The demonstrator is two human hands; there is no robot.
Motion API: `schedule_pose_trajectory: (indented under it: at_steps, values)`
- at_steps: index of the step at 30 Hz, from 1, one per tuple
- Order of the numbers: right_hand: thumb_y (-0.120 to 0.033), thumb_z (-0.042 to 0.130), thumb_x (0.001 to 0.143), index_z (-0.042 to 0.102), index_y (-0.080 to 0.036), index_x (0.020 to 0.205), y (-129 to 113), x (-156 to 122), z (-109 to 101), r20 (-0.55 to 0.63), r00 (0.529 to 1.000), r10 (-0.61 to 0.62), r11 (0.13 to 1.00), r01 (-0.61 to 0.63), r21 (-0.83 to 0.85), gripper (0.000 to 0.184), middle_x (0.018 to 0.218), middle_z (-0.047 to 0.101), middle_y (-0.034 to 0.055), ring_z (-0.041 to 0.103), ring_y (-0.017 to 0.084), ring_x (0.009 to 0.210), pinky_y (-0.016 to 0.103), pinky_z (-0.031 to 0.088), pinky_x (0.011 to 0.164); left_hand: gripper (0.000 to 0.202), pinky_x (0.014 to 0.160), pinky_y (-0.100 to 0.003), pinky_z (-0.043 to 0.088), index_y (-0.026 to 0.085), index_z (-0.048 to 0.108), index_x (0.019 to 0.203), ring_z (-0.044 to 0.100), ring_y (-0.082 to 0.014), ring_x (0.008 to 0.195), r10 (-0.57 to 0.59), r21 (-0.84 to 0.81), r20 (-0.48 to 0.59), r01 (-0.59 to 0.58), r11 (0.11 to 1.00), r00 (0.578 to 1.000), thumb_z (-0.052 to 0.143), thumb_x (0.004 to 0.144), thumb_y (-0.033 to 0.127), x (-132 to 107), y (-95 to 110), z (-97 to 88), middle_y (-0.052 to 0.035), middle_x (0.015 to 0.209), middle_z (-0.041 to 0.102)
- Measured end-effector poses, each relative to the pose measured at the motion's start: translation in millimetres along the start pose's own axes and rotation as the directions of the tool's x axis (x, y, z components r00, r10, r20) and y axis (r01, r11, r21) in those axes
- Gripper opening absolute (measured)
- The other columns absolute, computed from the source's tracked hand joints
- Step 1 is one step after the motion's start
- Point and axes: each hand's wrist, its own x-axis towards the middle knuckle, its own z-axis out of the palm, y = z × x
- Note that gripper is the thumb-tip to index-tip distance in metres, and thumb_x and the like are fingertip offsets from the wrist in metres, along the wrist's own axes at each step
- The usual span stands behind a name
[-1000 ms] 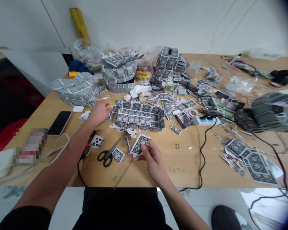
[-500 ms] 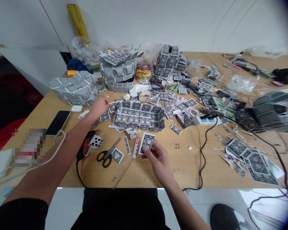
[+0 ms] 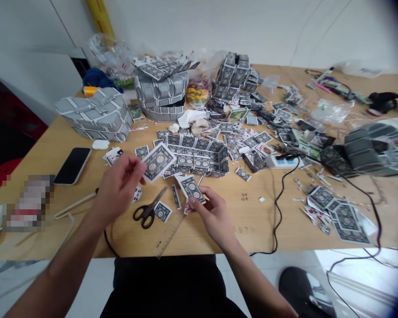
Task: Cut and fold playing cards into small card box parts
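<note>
1. One card (image 3: 158, 161) in the left hand (image 3: 119, 185), pinched at the near left corner, thumb and fingers closed together on it, patterned back in view.
2. Clamping a second card (image 3: 193, 189) in the right hand (image 3: 214, 210), thumb on top, fingers underneath. Possibly folded or doubled; cannot tell how many layers.
3. Gripping both by an edge or corner, presumably to leave most of each back uncovered and easy to turn. Held over the near middle of the table (image 3: 252, 238), near each other but apart, probably for easy sight and reach.
4. Between the hands, scissors (image 3: 149, 211), handles toward the near left, likely for ready pick-up. Just right of them, a cut piece (image 3: 162, 211) and a narrow strip (image 3: 176, 197); nearer, a clear ruler (image 3: 169, 237) slanting to the near edge.
5. Just beyond the hands, an open box (image 3: 215, 167) with card-patterned walls, partly hidden at the left end.
6. At far left, a grey woven basket (image 3: 96, 117); right of that, a rounder basket (image 3: 161, 90). Scattered right of the box, loose cards (image 3: 263, 138), crowding the far side.
7. On the right, a black cord (image 3: 275, 216) from the power strip (image 3: 285, 164) to the near edge, likely to hamper a rightward sweep. On the left, a phone (image 3: 73, 166).
</note>
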Motion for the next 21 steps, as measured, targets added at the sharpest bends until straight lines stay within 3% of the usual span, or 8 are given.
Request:
schedule_pose_trajectory:
  at_steps: [3, 8, 13, 17, 21]
  values:
    - [-0.041, 0.090, 0.086, 0.069, -0.023, 0.112, 0, 1, 6, 0.012, 1.000, -0.008, 0.999, 0.008, 0.035, 0.038, 0.080, 0.073, 0.0006, 0.070, 0.018, 0.066, 0.029, 0.062, 0.060, 0.015, 0.062, -0.024, 0.053, 0.023, 0.063, 0.101, 0.069, -0.0148, 0.064, -0.035, -0.181, 0.020, 0.038, 0.983, 0.999, 0.066, 0.103, 0.037, -42, -1, 12.9, 0.0027, 0.075, 0.070]
    - [-0.038, 0.089, 0.087, 0.069, -0.022, 0.107, 0, 1, 15, 0.070, 0.997, -0.019, 1.000, 0.018, 0.016, 0.033, 0.082, 0.074, 0.0006, 0.066, 0.015, 0.068, 0.023, 0.054, 0.055, 0.021, 0.066, -0.024, 0.054, 0.021, 0.074, 0.113, 0.068, -0.0154, 0.075, -0.131, -0.178, -0.120, 0.109, 0.978, 0.984, 0.068, 0.103, 0.039, -75, -21, 26.7, 0.0003, 0.090, 0.073]
    - [-0.041, 0.084, 0.092, 0.077, -0.020, 0.101, -1, 4, 21, 0.113, 0.994, -0.010, 0.999, 0.016, -0.052, 0.023, 0.082, 0.072, 0.0018, 0.062, 0.013, 0.067, 0.023, 0.052, 0.056, 0.034, 0.068, -0.024, 0.056, 0.022, 0.066, 0.129, 0.068, -0.0152, 0.073, -0.189, -0.239, -0.133, 0.154, 0.959, 0.973, 0.074, 0.099, 0.036, -83, -40, 30.4, 0.0041, 0.080, 0.068]
    - [-0.042, 0.083, 0.093, 0.082, -0.020, 0.095, 0, 6, 27, 0.141, 0.990, -0.001, 0.994, 0.017, -0.109, 0.022, 0.084, 0.071, 0.0021, 0.059, 0.012, 0.065, 0.024, 0.052, 0.058, 0.033, 0.071, -0.025, 0.060, 0.023, 0.068, 0.118, 0.075, -0.0170, 0.081, -0.194, -0.215, -0.147, 0.160, 0.963, 0.970, 0.083, 0.092, 0.036, -81, -44, 31.4, 0.0017, 0.091, 0.076]
    - [-0.045, 0.085, 0.092, 0.082, -0.022, 0.094, 2, 7, 34, 0.211, 0.974, 0.076, 0.996, -0.065, -0.057, 0.024, 0.078, 0.074, 0.0008, 0.067, 0.014, 0.066, 0.027, 0.060, 0.063, 0.021, 0.078, -0.026, 0.062, 0.023, 0.072, 0.111, 0.078, -0.0179, 0.087, -0.137, -0.154, -0.144, 0.115, 0.981, 0.980, 0.079, 0.096, 0.036, -78, -43, 36.4, -0.0006, 0.100, 0.080]
